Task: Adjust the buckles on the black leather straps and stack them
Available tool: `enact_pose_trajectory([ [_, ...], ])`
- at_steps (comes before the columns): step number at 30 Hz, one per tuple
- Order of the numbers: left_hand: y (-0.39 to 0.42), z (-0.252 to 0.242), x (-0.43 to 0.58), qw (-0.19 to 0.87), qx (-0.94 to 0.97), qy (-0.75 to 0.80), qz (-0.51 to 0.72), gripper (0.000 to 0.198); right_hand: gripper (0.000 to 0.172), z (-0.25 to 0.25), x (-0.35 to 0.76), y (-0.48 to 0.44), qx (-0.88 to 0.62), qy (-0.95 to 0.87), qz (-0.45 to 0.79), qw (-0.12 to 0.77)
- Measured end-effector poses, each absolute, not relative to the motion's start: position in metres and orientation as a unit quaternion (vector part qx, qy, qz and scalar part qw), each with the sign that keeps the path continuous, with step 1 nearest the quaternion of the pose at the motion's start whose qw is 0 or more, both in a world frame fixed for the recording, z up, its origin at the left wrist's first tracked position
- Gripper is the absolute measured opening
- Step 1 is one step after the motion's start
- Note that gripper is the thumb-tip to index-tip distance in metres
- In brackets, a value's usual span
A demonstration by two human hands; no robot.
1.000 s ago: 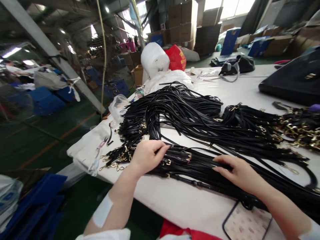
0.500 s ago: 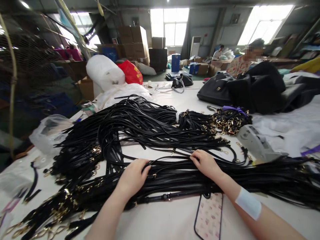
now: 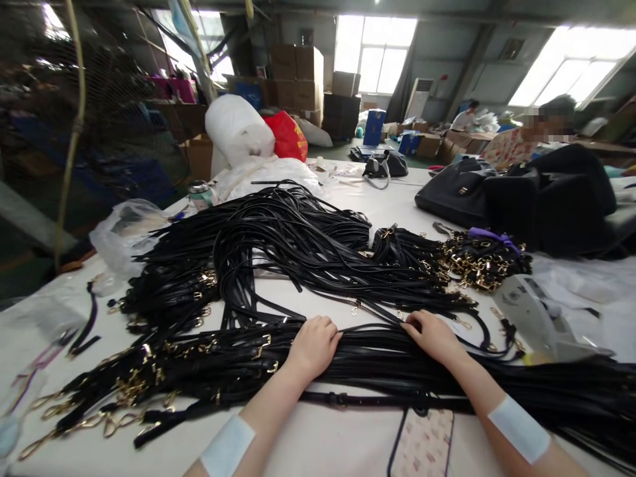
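Long black straps [image 3: 377,351] with gold buckles and hooks lie across the white table in front of me. My left hand [image 3: 315,346] is closed on the straps near the middle, fingers curled over them. To its right, my right hand [image 3: 430,334] pinches a black strap between thumb and fingers at the back edge of the bundle. Behind both hands spreads a larger heap of black straps [image 3: 298,232], its left part bent down toward the bundle. Gold hooks [image 3: 477,262] with a purple tie sit at the right end of the heap.
A patterned phone [image 3: 422,444] lies at the front edge. A grey device [image 3: 536,315] stands right, before black bags [image 3: 546,199]. At left are a plastic bag [image 3: 124,235] and a cup [image 3: 200,193]. Two people work in the background at right.
The view has turned left. Relative to the straps, my left hand has moved right, closer to my right hand, uncovering buckles. My right hand still pinches at the bundle's back edge.
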State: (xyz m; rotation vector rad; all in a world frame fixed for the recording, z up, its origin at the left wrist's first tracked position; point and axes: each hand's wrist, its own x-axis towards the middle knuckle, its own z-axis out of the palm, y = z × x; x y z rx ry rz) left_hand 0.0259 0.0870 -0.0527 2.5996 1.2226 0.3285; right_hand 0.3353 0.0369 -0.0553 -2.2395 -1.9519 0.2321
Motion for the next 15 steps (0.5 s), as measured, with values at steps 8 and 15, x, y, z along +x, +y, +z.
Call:
enact_pose_trajectory([
  [8,0.084,-0.058,0.025,0.123,0.884,0.432,0.130,0.026,0.013,-0.046,0.280,0.081,-0.699,-0.708,0.070,0.072],
  [15,0.068,-0.032,0.027,0.078,0.878,0.382,0.278,0.047,0.019,0.008,0.227,0.052,-0.558,-0.798,0.200,0.109],
])
